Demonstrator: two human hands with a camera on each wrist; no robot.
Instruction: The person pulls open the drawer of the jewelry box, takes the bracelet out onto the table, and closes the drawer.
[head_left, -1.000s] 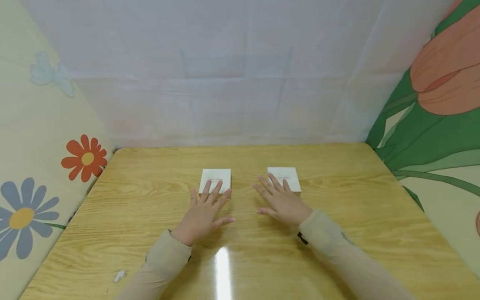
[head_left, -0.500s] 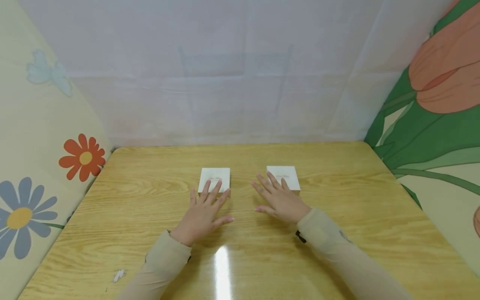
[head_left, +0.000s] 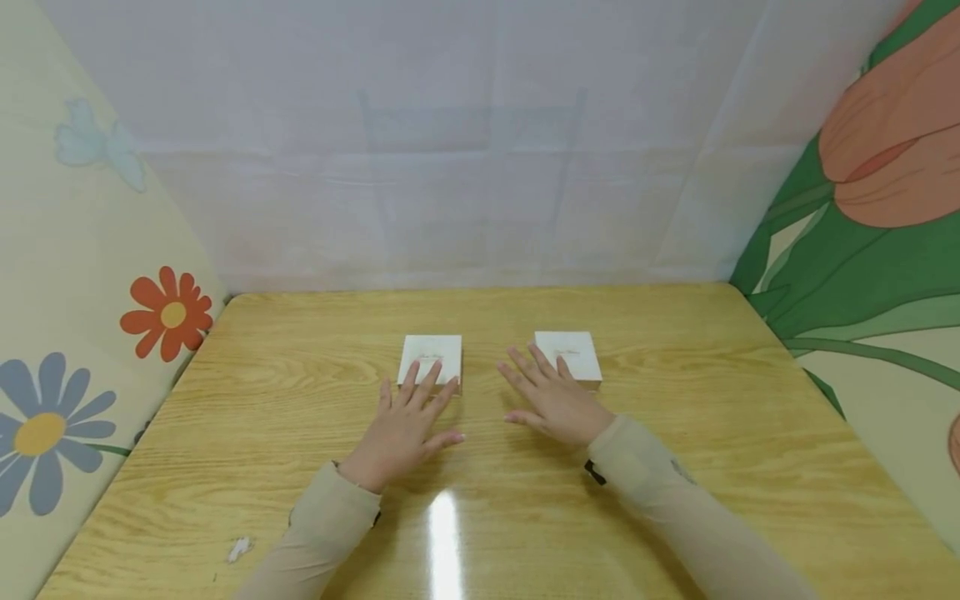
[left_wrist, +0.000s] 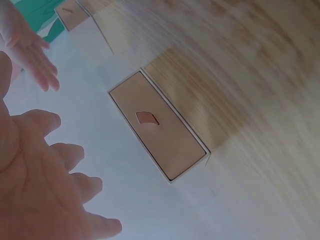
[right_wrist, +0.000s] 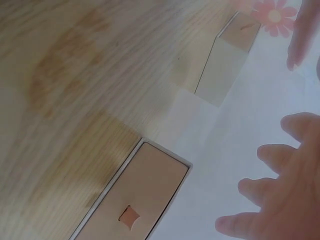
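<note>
- The left hand (head_left: 397,433), fingers spread, held nothing, just near of the left white box (head_left: 429,346).
- The right hand (head_left: 558,404), likewise spread and holding nothing, was near the right white box (head_left: 576,358).
- A push towards the far side could have skidded either box.
- Fingers partly hid both lids; the lettering (head_left: 431,357) was illegible.

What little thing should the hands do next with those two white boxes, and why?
Maybe the left hand should reach for the small tab on the left white box. Its fingers are spread and hold nothing, and the left wrist view shows the tab uncovered, facing the person, so it looks easy to pinch.
</note>
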